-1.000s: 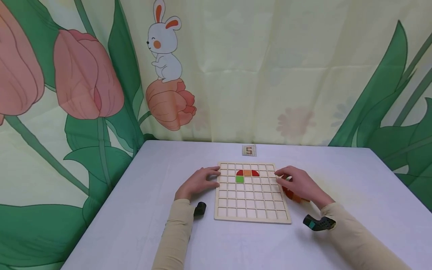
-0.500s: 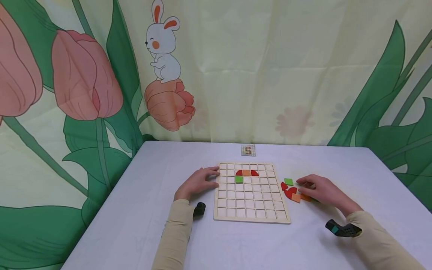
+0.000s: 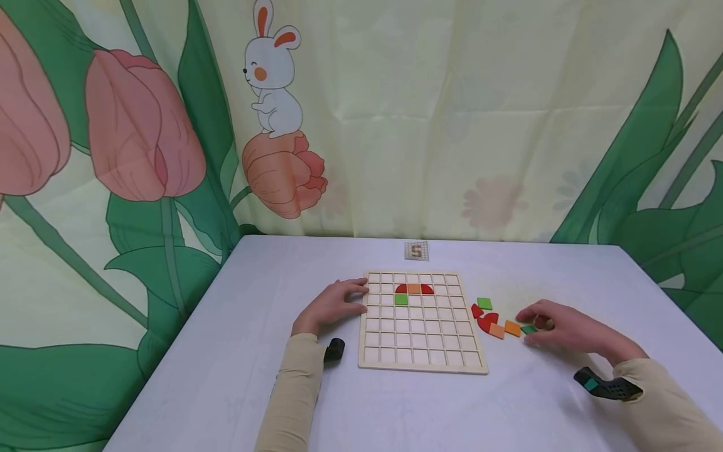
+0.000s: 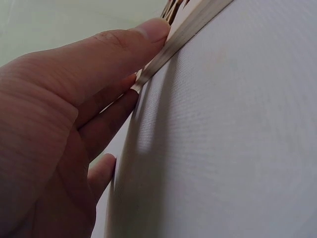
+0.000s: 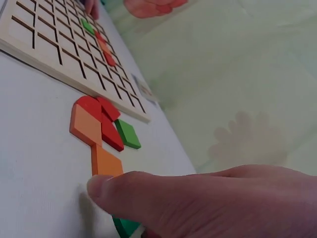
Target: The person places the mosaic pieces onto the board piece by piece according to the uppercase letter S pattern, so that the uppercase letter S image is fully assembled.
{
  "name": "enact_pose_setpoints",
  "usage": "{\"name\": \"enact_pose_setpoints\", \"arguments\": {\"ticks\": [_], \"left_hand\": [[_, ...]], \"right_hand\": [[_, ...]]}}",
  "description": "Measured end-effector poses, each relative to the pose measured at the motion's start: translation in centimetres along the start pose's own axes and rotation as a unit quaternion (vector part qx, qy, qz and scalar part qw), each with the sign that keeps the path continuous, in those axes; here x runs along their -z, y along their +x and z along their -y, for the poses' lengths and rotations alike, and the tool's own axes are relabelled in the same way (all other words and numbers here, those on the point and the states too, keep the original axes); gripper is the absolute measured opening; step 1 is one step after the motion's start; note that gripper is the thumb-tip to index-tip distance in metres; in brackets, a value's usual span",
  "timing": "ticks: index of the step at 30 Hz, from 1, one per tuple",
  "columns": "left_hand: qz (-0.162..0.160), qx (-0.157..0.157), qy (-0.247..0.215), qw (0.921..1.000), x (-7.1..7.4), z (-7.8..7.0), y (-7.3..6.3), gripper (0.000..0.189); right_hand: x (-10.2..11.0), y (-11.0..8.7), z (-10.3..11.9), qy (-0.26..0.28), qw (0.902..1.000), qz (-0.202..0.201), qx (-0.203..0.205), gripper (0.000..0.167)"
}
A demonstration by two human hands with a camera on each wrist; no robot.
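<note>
The wooden grid board (image 3: 422,367) lies flat on the table. My left hand (image 3: 333,306) rests at its left edge, with thumb and fingertips against the rim, as the left wrist view also shows. Set in the upper cells are a green square (image 3: 401,300), an orange square (image 3: 414,289) and two red rounded pieces (image 3: 427,289). Right of the board, my right hand (image 3: 570,326) is low over a dark green piece (image 3: 529,329), thumb and index finger apart on either side of it. The thumb (image 5: 119,191) overlaps an orange square (image 5: 107,162) in the right wrist view.
Loose pieces lie between the board and my right hand: a light green square (image 3: 484,304), red pieces (image 3: 487,322) and orange squares (image 3: 513,328). A small pattern card (image 3: 417,251) lies behind the board. A printed curtain (image 3: 395,125) hangs behind the table.
My right hand has moved from the board's right edge out to the right, past the loose pieces, to the dark green one. Those pieces are now uncovered. The left hand has stayed put.
</note>
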State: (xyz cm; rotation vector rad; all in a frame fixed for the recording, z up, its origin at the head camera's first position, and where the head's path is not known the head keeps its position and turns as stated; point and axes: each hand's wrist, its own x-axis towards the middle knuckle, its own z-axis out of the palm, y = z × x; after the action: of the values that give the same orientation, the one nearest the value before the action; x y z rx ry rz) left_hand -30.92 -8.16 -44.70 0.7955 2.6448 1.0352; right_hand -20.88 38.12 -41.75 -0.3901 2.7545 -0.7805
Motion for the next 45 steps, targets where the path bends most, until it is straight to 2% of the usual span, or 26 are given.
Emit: {"name": "enact_pose_setpoints", "arguments": {"ticks": [4,8,18,22,26,30,33,39,45], "left_hand": [[0.001,-0.001,-0.004,1.0,-0.1,0.0,0.0,0.046],[0.001,-0.002,-0.003,1.0,-0.1,0.0,0.0,0.046],[-0.001,0.0,-0.002,1.0,-0.1,-0.1,0.0,0.045],[-0.005,-0.008,-0.004,0.9999,-0.1,0.0,0.0,0.045],[-0.01,-0.021,0.002,0.9997,-0.1,0.1,0.0,0.045],[-0.009,-0.019,0.004,0.9998,-0.2,0.2,0.0,0.045],[-0.006,-0.015,0.0,0.9999,-0.1,0.1,0.0,0.045],[0.002,-0.008,0.001,1.0,0.0,0.1,0.0,0.045],[0.0,0.001,0.004,1.0,0.0,0.0,0.1,0.045]], "right_hand": [[0.3,-0.7,-0.8,0.003,0.9997,0.016,0.019,0.042],[0.3,-0.6,-0.9,0.003,0.9998,0.01,0.015,0.036],[-0.4,0.8,0.3,-0.041,0.996,-0.075,-0.026,0.029],[-0.7,1.4,0.5,-0.039,0.9936,-0.092,-0.052,0.027],[-0.4,1.6,0.7,-0.036,0.994,-0.081,-0.064,0.035],[0.0,1.6,1.0,-0.047,0.9962,-0.059,-0.043,0.043],[-0.1,1.7,0.9,-0.057,0.9965,-0.054,-0.028,0.042],[-0.8,2.1,0.7,-0.057,0.9955,-0.071,-0.027,0.032],[-1.3,2.6,0.8,-0.052,0.9934,-0.093,-0.043,0.034]]}}
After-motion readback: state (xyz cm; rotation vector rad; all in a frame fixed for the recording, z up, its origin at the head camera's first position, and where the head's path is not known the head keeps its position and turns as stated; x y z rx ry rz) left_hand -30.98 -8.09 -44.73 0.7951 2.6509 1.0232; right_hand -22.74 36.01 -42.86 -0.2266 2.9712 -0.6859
